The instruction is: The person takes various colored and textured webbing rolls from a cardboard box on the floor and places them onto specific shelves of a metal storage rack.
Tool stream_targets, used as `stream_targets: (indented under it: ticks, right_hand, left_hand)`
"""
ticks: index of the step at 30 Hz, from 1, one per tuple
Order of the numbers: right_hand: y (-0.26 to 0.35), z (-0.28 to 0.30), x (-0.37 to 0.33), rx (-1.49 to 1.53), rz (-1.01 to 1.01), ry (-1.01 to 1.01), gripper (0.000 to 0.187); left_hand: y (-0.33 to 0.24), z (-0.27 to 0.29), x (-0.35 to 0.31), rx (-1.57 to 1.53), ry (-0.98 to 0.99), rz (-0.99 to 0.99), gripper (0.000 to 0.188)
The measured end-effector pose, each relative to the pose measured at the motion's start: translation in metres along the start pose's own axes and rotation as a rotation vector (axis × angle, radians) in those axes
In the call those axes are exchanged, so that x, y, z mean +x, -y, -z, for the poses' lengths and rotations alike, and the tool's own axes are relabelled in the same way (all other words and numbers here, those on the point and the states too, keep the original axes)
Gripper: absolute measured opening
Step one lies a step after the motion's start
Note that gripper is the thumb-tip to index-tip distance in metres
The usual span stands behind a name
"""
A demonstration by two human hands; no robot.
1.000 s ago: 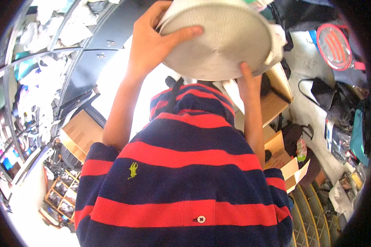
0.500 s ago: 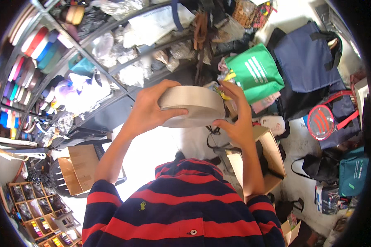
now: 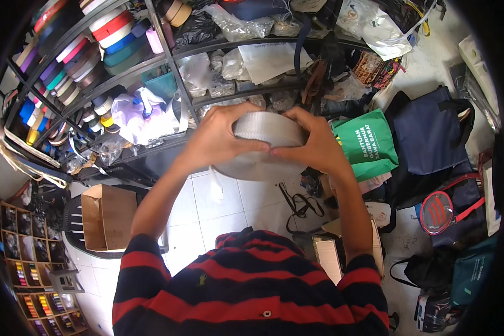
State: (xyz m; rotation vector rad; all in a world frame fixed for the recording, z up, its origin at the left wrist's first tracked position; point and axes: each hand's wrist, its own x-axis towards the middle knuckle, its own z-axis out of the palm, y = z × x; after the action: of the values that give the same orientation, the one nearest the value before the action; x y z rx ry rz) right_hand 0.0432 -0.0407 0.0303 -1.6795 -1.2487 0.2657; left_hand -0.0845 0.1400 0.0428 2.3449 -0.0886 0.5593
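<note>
Both my hands hold a large roll of pale grey webbing tape up in front of my chest. My left hand grips its left side, thumb along the near face and fingers over the far rim. From the right, my right hand clasps it the same way, and the two thumb tips nearly meet on the near face. The roll lies tilted, showing its ribbed edge band and part of its flat side. A blurred pale strip hangs below its left side.
Ahead stands a dark metal shelf holding coloured tape rolls and plastic bags. A cardboard box sits on a black chair at left. On the right are a green bag, a navy bag and a red racket. Black straps lie on the tiled floor.
My right hand has come in from near the roll's right edge and now grips it, thumb close to my left thumb. The view has shifted, with the shelf showing farther right.
</note>
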Motion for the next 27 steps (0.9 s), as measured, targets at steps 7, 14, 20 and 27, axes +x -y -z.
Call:
stream_targets:
  ticks: [7,14,20,27]
  right_hand:
    - [0.009,0.0,0.007,-0.061,-0.067,-0.049,0.048]
    - [0.02,0.007,0.001,-0.127,-0.159,-0.082,0.044]
    - [0.024,0.016,-0.005,-0.14,-0.133,-0.146,0.045]
    - [0.027,0.018,-0.008,-0.077,-0.139,-0.199,0.043]
  left_hand:
    - [0.031,0.011,-0.007,-0.18,-0.139,-0.204,0.033]
    - [0.032,0.005,0.0,-0.023,-0.213,-0.209,0.024]
    - [0.032,0.002,0.011,0.183,-0.321,-0.384,0.027]
    - [0.036,-0.004,0.004,-0.107,-0.236,-0.227,0.022]
